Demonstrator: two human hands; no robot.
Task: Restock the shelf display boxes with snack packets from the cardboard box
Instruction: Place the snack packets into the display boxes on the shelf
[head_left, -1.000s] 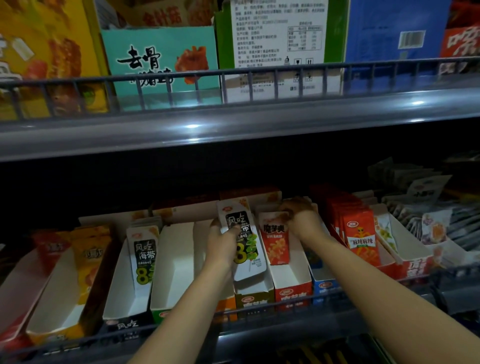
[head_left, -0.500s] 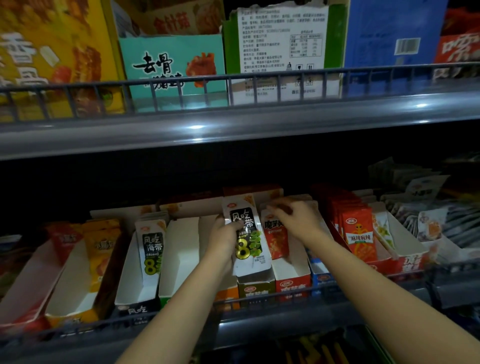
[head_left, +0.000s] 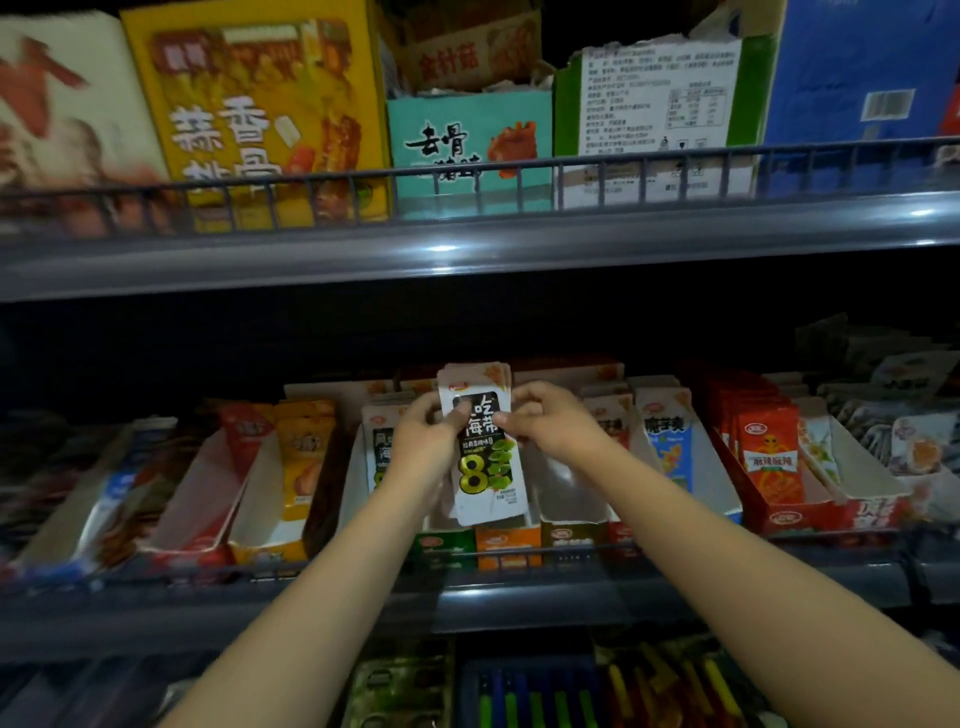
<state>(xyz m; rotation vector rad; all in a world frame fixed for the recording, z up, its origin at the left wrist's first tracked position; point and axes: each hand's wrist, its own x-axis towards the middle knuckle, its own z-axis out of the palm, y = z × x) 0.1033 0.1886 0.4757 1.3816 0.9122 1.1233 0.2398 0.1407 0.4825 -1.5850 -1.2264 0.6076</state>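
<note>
Shelving of grey metal with a wire front rail (head_left: 467, 558) carries a row of open cardboard display boxes; at the far left the view is blurred, so those boxes may hold red and blue packets, but that cannot be told for sure. Next comes a yellow-fronted display box (head_left: 270, 545) with orange-yellow packets (head_left: 306, 452) standing at its back. Toward the middle, the left hand (head_left: 423, 441) pinches the left edge of a stack of white-and-black seaweed snack packets (head_left: 483, 452), thumb across its face, and the right hand (head_left: 545, 426) pinches the opposite edge, so both are clamped on the same stack, held upright above the white, largely unfilled display boxes (head_left: 571, 499). Further right stand red spicy-strip packets (head_left: 769, 457). The step in hand looks like squaring the stack before seating it; next it probably needs lowering into the matching box, label forward.
</note>
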